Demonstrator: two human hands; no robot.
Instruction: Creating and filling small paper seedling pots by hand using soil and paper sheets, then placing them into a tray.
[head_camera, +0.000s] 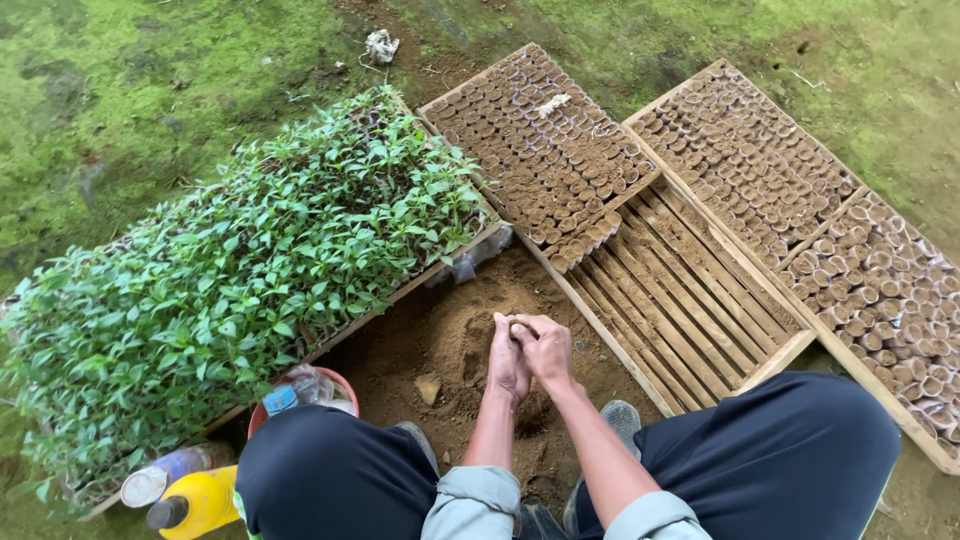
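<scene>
From the head camera, the left hand (507, 362) and the right hand (546, 348) meet over a mound of loose brown soil (452, 335), fingers curled and pressed together around something small between them. It looks like a little pot or paper cup being packed, though the fingers hide nearly all of it, so its exact shape cannot be told. Both hands are clenched on it, not released.

To do this packing well, I judge the fingers should cradle the small thing evenly from both sides, press the soil down firmly without crushing the thin wall, and stay right above the mound so spilled soil falls back on it.

Only a pale sliver of the thing shows at the fingertips; it seems soft, light-coloured and dusted with soil.

Just beyond the fingers, up and to the right, lies a slatted wooden tray (680, 290), partly filled at its far end with rows of small soil-filled cups (540, 150). Further right lies a second tray of cups (800, 210). To the left of the fingers a tray of green seedlings (230, 280) stands. Near the left knee are a yellow bottle (195, 503) and a clear bottle (160, 475).
</scene>
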